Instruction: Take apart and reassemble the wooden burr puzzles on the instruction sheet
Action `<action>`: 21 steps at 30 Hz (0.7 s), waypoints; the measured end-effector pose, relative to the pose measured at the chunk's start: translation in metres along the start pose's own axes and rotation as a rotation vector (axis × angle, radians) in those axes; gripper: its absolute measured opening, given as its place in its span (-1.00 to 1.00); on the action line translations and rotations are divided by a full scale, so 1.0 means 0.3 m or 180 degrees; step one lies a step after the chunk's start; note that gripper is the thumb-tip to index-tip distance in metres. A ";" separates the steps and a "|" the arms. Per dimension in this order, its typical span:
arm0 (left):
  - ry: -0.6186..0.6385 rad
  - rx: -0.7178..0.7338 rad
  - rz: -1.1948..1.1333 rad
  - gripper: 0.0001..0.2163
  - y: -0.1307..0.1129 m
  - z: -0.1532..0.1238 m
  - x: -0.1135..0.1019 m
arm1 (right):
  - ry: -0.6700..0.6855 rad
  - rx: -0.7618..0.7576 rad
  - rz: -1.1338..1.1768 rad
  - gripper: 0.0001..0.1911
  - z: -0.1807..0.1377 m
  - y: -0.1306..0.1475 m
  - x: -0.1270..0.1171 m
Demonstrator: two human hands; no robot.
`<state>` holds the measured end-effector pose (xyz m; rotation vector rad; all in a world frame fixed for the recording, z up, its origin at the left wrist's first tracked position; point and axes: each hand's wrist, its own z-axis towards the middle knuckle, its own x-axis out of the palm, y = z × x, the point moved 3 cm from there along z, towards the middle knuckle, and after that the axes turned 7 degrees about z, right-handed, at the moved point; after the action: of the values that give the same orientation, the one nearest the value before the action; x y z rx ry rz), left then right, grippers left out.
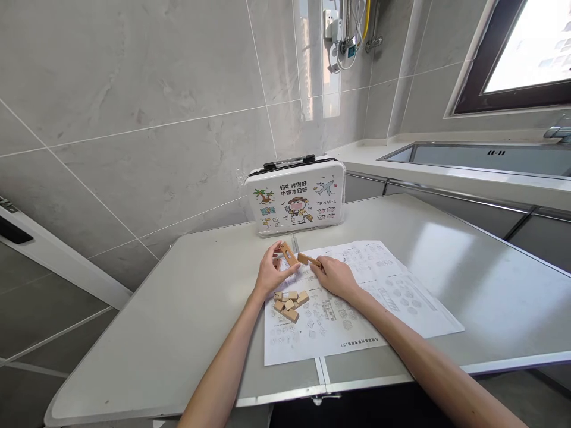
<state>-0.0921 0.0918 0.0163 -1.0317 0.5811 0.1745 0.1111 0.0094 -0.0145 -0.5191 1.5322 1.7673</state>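
My left hand (269, 271) is closed on a flat wooden puzzle block (285, 250) that has a slot cut through its middle; fingers grip its upper end and the thumb its lower end. In my right hand (336, 276) is a narrower wooden puzzle piece (305, 258), pointing left toward the slotted block; whether the two touch I cannot tell. Part of a darker wooden piece (277, 263) shows behind the left fingers, partly hidden. Below my left hand, several light wooden blocks (291, 305) lie in a loose cluster on a printed sheet (357, 315).
The sheet, covered with small diagrams, spreads over a folding table (196, 309) with a seam down its middle. At the back, a white cartoon-printed case (289, 205) stands against the grey tiled wall. To the right are a counter and a sink (468, 156) under a window.
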 end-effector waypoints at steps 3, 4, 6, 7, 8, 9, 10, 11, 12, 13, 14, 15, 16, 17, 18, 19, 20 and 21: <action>0.0011 -0.0233 -0.0644 -0.27 0.007 0.015 -0.001 | -0.0066 0.0235 0.0928 -0.63 0.011 -0.001 -0.016; 0.0073 -0.0347 -0.0946 -0.32 0.008 0.019 0.000 | -0.0002 0.0293 0.1383 -0.59 0.013 0.003 -0.021; 0.0246 -0.0548 -0.1563 -0.41 0.004 0.022 0.002 | 0.0312 0.0416 0.2408 -0.52 0.014 0.016 -0.026; 0.0331 -0.0616 -0.1839 -0.43 0.000 0.021 0.004 | 0.0544 0.0489 0.2908 -0.49 0.012 0.025 -0.027; 0.0406 -0.0660 -0.2075 -0.43 -0.006 0.019 0.006 | 0.0778 0.0560 0.3334 -0.48 0.008 0.035 -0.027; 0.0482 -0.0678 -0.2275 -0.43 -0.012 0.016 0.009 | 0.0993 0.0619 0.3663 -0.47 0.003 0.045 -0.028; 0.0567 -0.0673 -0.2444 -0.41 -0.018 0.013 0.013 | 0.1166 0.0665 0.3901 -0.47 -0.002 0.054 -0.028; 0.0675 -0.0650 -0.2575 -0.40 -0.024 0.009 0.018 | 0.1293 0.0692 0.4056 -0.47 -0.006 0.061 -0.029; 0.0791 -0.0614 -0.2667 -0.39 -0.030 0.006 0.024 | 0.1384 0.0706 0.4152 -0.48 -0.010 0.067 -0.030; 0.0917 -0.0574 -0.2723 -0.38 -0.035 0.003 0.029 | 0.1443 0.0706 0.4215 -0.48 -0.012 0.071 -0.030; 0.1030 -0.0539 -0.2753 -0.38 -0.039 0.000 0.034 | 0.1475 0.0695 0.4264 -0.48 -0.013 0.074 -0.031; 0.1117 -0.0514 -0.2764 -0.38 -0.042 -0.003 0.038 | 0.1494 0.0681 0.4299 -0.48 -0.013 0.075 -0.031; 0.1171 -0.0497 -0.2761 -0.38 -0.043 -0.004 0.041 | 0.1510 0.0673 0.4321 -0.48 -0.013 0.076 -0.032; 0.1200 -0.0486 -0.2750 -0.38 -0.044 -0.005 0.042 | 0.1523 0.0669 0.4326 -0.48 -0.012 0.076 -0.032; 0.1208 -0.0478 -0.2732 -0.38 -0.043 -0.006 0.041 | 0.1520 0.0670 0.4317 -0.48 -0.011 0.075 -0.032; 0.1204 -0.0476 -0.2710 -0.38 -0.043 -0.005 0.040 | 0.1507 0.0678 0.4292 -0.47 -0.010 0.074 -0.032; 0.1200 -0.0481 -0.2687 -0.37 -0.041 -0.005 0.038 | 0.1497 0.0690 0.4255 -0.47 -0.009 0.073 -0.031; 0.1205 -0.0494 -0.2664 -0.37 -0.040 -0.005 0.036 | 0.1487 0.0700 0.4218 -0.47 -0.008 0.073 -0.031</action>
<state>-0.0787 0.0829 0.0192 -1.3914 0.4324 -0.7353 0.1006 0.0040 0.0062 0.3716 2.7151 2.4035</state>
